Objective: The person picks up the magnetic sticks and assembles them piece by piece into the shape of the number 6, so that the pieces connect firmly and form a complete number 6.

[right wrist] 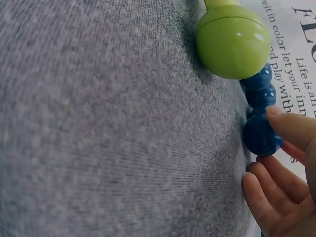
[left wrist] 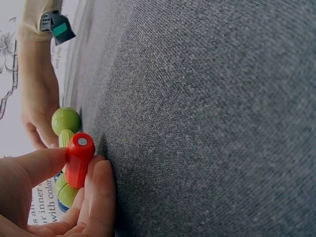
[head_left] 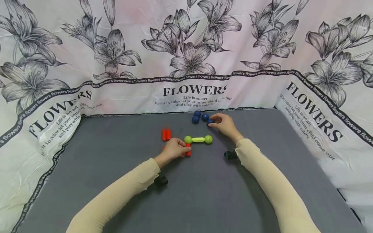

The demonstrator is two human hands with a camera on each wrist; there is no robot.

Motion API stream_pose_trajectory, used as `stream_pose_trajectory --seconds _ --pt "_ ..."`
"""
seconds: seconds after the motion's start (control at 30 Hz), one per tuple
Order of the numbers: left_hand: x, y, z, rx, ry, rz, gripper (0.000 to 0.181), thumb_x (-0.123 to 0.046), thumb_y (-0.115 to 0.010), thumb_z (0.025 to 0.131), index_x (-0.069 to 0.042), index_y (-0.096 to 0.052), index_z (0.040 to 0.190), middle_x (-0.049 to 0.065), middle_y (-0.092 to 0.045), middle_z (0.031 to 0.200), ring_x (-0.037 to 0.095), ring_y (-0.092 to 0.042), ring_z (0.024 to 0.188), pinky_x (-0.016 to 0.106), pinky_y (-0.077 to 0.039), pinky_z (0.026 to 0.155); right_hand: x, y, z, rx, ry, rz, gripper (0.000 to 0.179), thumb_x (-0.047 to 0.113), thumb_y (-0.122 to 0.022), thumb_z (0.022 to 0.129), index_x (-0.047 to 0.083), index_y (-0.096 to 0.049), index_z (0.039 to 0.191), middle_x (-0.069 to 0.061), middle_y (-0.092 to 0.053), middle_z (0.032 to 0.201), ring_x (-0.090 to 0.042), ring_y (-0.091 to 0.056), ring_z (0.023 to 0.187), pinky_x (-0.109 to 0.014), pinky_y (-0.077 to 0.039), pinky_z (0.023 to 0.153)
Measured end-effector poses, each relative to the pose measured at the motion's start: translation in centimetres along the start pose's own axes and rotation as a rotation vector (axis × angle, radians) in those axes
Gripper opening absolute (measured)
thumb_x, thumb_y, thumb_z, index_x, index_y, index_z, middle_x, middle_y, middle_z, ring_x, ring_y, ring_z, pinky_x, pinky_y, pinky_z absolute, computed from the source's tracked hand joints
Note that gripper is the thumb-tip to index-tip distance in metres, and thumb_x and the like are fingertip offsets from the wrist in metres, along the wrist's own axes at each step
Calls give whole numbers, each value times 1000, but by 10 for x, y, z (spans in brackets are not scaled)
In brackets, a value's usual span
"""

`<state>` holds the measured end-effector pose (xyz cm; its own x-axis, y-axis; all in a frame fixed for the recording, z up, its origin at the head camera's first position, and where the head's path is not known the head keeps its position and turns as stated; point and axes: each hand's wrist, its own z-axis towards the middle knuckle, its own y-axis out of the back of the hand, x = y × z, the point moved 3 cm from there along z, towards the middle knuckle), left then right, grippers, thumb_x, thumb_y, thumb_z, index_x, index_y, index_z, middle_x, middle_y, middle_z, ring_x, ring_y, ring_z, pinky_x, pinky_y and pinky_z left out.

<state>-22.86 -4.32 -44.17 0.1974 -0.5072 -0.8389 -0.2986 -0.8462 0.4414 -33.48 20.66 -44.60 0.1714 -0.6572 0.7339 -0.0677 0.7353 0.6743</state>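
Observation:
My left hand (head_left: 175,149) pinches a red magnetic rod (left wrist: 79,163) between thumb and fingers. One end of that rod meets a green ball (head_left: 187,139). A light green rod (head_left: 198,139) joins this ball to a second green ball (head_left: 208,139), forming a dumbbell on the table. At the back, my right hand (head_left: 223,124) grips a dark blue ball (right wrist: 261,136) with its thumb and fingers. More blue balls (head_left: 196,119) stand close by on its left. Two red rods (head_left: 166,134) lie side by side beyond my left hand, which partly covers another red piece.
The grey cloth-covered table (head_left: 198,197) runs back to a white flower-printed curtain (head_left: 125,97) along its rear and sides. A black device is worn at each wrist, the left one (head_left: 161,181) and the right one (head_left: 230,155) both low over the table.

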Motion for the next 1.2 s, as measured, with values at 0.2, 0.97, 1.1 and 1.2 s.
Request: stream_pose_trajectory --seconds 0.2,0.97,1.1,1.2 --pt "0 0 3 -15 -22 -1 30 -19 -78 86 2 -65 103 15 -75 91 15 -71 65 31 -61 68 3 1 0 -20 7 -10 33 22 -76 88 8 -68 117 -15 -72 116 -30 -69 103 -45 -55 86" --pt "-5 2 5 -2 4 -9 33 -19 -77 87 3 -65 108 18 -75 100 14 -71 66 31 -61 70 3 9 -4 -28 -7 -6 34 22 -75 89 9 -67 119 -16 -71 118 -31 -68 104 -45 -55 84" --pt "-4 3 4 1 15 -14 32 -18 -77 87 4 -66 108 19 -75 99 15 -72 67 31 -61 70 4 8 -9 -31 -9 4 34 23 -76 88 10 -67 119 -15 -71 118 -30 -69 105 -44 -56 84" --pt "-2 4 3 6 24 -12 32 -19 -76 87 3 -66 108 18 -76 99 14 -71 67 30 -61 69 5 7 -13 -40 -7 24 33 23 -77 87 12 -67 117 -13 -71 117 -29 -68 104 -44 -55 86"
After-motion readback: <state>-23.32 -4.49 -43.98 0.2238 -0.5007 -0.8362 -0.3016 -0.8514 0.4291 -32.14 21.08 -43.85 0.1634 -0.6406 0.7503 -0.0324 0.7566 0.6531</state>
